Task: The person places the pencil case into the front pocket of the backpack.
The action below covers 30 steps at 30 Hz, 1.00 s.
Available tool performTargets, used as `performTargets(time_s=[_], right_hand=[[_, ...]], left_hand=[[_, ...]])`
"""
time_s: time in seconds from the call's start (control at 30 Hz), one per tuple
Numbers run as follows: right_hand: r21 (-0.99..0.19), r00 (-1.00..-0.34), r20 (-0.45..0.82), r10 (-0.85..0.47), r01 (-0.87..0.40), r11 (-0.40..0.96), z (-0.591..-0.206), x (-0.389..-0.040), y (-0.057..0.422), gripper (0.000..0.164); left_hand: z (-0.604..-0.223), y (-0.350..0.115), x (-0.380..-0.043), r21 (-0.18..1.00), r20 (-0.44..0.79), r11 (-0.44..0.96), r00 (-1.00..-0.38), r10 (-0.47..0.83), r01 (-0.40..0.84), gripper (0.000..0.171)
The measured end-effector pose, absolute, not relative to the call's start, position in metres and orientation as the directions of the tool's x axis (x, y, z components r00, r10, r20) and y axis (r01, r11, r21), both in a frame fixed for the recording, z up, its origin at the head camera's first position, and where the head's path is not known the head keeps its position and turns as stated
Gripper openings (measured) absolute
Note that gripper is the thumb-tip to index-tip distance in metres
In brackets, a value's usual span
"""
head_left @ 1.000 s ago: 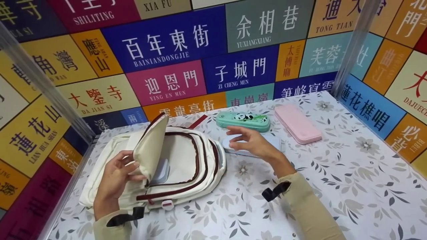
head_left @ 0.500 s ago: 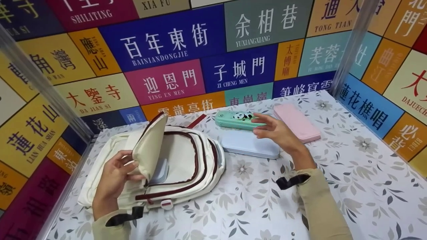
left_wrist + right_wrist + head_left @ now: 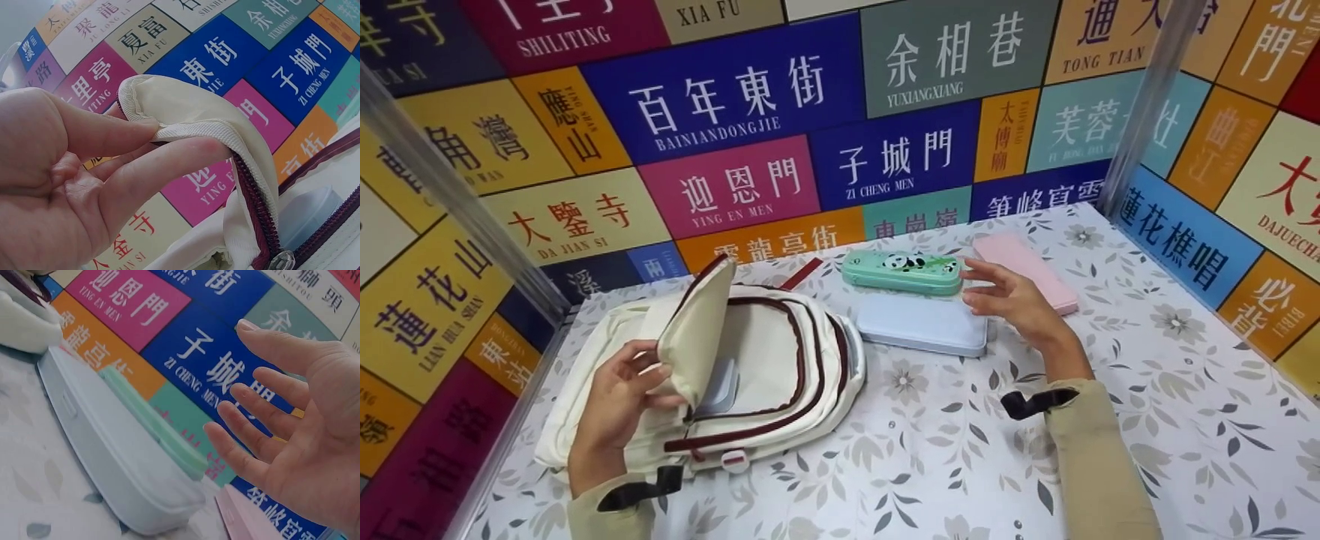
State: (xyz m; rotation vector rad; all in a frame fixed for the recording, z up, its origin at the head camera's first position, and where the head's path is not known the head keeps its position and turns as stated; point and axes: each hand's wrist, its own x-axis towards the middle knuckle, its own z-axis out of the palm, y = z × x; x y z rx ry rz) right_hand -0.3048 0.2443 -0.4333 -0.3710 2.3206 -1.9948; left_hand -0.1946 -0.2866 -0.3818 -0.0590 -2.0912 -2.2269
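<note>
While the left hand (image 3: 619, 390) pinches the flap (image 3: 699, 341), the right hand (image 3: 1020, 304), fingers apart, has neared the pink case (image 3: 1022, 261).

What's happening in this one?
A person's left hand pinches the front flap of a cream backpack, holding the pocket open; a pale blue-grey object shows inside. The right hand holds nothing, its fingers spread loosely near three cases outside the bag: a light blue case, a green panda case and a pink case. All three lie on the floral tabletop.
</note>
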Motion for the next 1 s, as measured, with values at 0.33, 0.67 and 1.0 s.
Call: performTargets(time_s=[0.33, 0.67, 1.0], right_hand=[[-0.988, -0.994, -0.021, -0.104, 0.004, 0.155, -0.469, -0.311, 0.266, 0.074], [-0.978, -0.985, -0.101, -0.137, 0.073, 0.196, -0.474, -0.311, 0.264, 0.089], [-0.93, -0.95, -0.131, -0.283, 0.019, 0.368, -0.477, -0.306, 0.266, 0.112]], left_hand=[[-0.383, -0.286, -0.194, 0.994, 0.084, -0.06, -0.996, -0.032, 0.086, 0.03], [-0.381, -0.286, -0.195, 0.995, 0.083, -0.059, -0.996, -0.04, 0.085, 0.028], [-0.383, -0.287, -0.195, 0.994, 0.091, -0.064, -0.995, -0.028, 0.093, 0.031]])
